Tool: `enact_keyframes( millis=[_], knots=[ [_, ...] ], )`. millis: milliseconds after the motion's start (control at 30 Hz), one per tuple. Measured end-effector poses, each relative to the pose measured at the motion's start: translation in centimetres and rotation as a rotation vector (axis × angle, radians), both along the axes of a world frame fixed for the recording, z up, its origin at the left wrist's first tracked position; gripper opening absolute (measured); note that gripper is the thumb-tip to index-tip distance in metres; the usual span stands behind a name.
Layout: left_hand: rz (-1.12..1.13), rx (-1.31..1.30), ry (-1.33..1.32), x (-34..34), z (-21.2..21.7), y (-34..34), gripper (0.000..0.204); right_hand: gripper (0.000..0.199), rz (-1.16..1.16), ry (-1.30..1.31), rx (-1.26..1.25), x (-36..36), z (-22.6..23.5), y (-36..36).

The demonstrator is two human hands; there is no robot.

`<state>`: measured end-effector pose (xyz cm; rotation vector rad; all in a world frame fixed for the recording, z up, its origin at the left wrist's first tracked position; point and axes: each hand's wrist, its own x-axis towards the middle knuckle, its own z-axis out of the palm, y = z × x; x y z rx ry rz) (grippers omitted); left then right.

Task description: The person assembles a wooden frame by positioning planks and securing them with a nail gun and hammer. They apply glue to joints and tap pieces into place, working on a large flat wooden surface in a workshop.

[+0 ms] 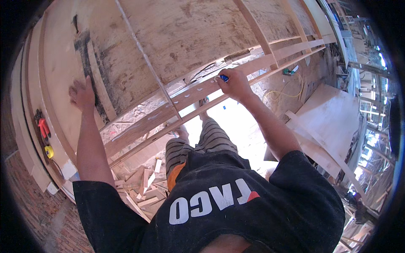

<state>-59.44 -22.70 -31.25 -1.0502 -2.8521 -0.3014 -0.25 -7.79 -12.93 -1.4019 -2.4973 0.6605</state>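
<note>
My right hand (236, 87) is closed around a small blue tube (224, 78) with a pale tip; most of it is hidden in my fingers. It is just over a long wooden plank (156, 113), which carries several white blobs (200, 89) along its face. To the left, my left hand (82, 95) rests with fingers apart on a wide wooden panel (122, 55), beside a dark-stained strip (90, 63). Thin wooden battens (145, 55) cross that panel and meet the plank.
Red-handled pliers (44, 127) and a yellow tape measure (49, 152) lie at the left edge. Wood offcuts (147, 185) litter the floor near my legs. At right are a leaning sheet (329, 114), a yellow cord (291, 92) and a green tool (288, 71).
</note>
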Motion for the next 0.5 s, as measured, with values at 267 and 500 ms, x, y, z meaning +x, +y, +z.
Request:
enact_keyframes(
  millis=[267,500],
  knots=[
    [0.088,0.444,0.047,7.1,9.7,1.6,0.078,0.021,-0.048,0.015,0.042,6.9,0.0,5.1],
    [0.001,0.552,-0.011,23.8,20.3,2.3,0.069,0.02,-0.057,0.049,0.017,12.5,-0.8,11.2]
  ],
)
